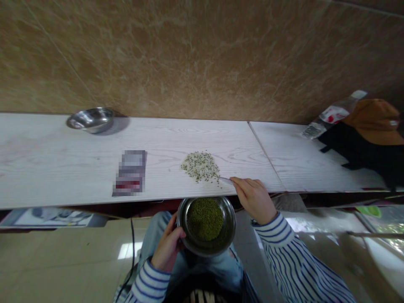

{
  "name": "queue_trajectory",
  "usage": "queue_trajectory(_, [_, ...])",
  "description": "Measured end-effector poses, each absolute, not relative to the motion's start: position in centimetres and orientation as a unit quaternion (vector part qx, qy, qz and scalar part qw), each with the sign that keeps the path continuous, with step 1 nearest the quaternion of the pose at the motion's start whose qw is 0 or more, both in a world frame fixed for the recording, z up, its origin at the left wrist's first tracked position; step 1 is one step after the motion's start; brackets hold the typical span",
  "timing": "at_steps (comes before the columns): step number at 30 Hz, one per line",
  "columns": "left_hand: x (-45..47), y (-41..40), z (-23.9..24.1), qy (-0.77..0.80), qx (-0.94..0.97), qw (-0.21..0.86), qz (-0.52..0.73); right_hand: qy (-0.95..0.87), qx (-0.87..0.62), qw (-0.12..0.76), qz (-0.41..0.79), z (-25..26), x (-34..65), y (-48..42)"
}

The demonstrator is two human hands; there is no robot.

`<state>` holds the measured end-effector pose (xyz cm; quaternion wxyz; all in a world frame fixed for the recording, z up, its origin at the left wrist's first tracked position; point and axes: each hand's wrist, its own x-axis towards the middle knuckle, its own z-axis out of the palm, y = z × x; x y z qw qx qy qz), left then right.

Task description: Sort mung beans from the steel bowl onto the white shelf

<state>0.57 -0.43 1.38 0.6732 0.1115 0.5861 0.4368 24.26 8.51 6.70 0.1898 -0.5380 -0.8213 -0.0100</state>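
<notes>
bowls [227, 235] [91, 119] 2 | grain heap [200, 166] 1 | card [225, 181] 1 | bottle [333, 114] 1

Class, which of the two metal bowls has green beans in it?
The bowl in the left hand, below the table's near edge, holds green beans; the far-left bowl on the table looks empty.

A steel bowl [91, 119] stands at the back left of the pale bench [47, 168], below a brown marbled wall [202, 54]. A flat packet [130, 172] lies mid-bench. Far right, a plastic bottle [334, 114] leans on black cloth [362, 155] beside an orange cap [374, 120].
</notes>
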Motion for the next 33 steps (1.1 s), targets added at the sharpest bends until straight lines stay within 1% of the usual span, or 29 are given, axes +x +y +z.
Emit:
queue_trajectory(10, [0.3,-0.4,1.1,0.578,0.110,0.678,0.440,-0.828,-0.523,0.201,0.000,6.8,24.3,7.6])
queue_trajectory(17, [0.3,-0.4,1.2,0.577,0.118,0.677,0.442,-0.834,-0.518,0.187,-0.006,7.1,23.7,7.6])
queue_trajectory(25, [0.4,-0.5,1.5,0.579,0.107,0.669,0.454,-0.828,-0.521,0.204,-0.020,6.4,24.4,8.1])
queue_trajectory(33, [0.1,-0.6,1.1,0.582,0.110,0.672,0.445,-0.834,-0.514,0.201,0.005,6.6,23.8,7.9])
